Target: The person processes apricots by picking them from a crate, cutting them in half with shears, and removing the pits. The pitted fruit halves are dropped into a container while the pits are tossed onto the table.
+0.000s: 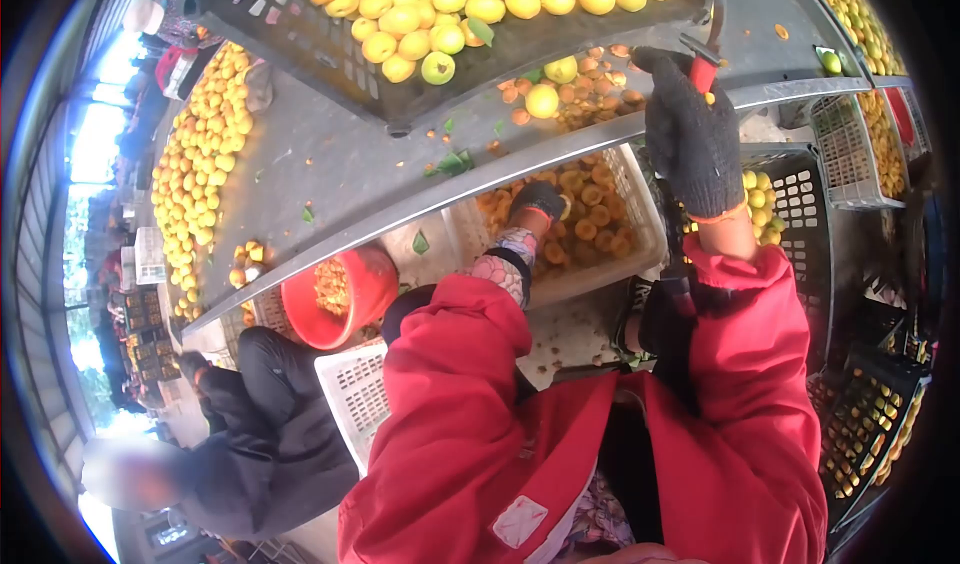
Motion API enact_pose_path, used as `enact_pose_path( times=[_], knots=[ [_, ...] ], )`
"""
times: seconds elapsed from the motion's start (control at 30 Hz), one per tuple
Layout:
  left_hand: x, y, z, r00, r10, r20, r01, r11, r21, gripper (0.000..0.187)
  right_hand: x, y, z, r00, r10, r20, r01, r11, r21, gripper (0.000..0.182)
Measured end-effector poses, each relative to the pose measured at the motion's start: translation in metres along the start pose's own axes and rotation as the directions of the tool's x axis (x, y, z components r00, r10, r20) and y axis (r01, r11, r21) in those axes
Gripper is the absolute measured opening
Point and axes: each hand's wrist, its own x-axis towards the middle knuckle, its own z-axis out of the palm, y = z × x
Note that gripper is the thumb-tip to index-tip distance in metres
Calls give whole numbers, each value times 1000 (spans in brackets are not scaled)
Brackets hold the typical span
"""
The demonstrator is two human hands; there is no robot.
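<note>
My left hand (540,200), in a dark glove, reaches low over a pale plastic crate (655,226) of halved apricots (592,226). Its fingers look curled, and the yellow edge of an apricot half (567,207) shows against them; the fingertips are mostly hidden. Gloved too, my right hand (692,134) is raised at the edge of the metal table. Its fingers are closed on a red-handled tool (704,70) with a metal end. Ahead, a black crate (330,69) of whole yellow apricots (430,14) rests tilted on the table.
Apricot pits and scraps (595,94) lie on the metal table (330,154), with piled fruit (205,164) at left. Below stand a red bucket (365,294) of orange pieces and a white crate (355,394). A person in dark clothes (260,444) sits at left. Black crates (805,234) stand right.
</note>
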Motion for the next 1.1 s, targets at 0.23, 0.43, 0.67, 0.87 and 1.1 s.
enact_pose_path(
  times=[0.23,0.43,0.67,0.87,1.1],
  knots=[
    [36,-13,47,991,-75,-107,84,993,80,50,4,-4,1,999,-12,-51,8,998,-70,32],
    [39,-13,36,973,213,-92,-214,977,3,43,4,-4,-4,995,-100,-2,99,985,-144,32],
    [-38,51,-40,712,702,35,-690,708,-150,34,8,4,-9,981,-179,-73,182,983,33,33],
    [-115,77,-68,297,835,-463,-914,389,114,34,2,-1,-10,992,87,86,-117,883,455,26],
    [-155,71,-99,248,796,-552,-722,532,443,29,-14,4,8,996,20,92,-65,853,517,27]
  ],
)
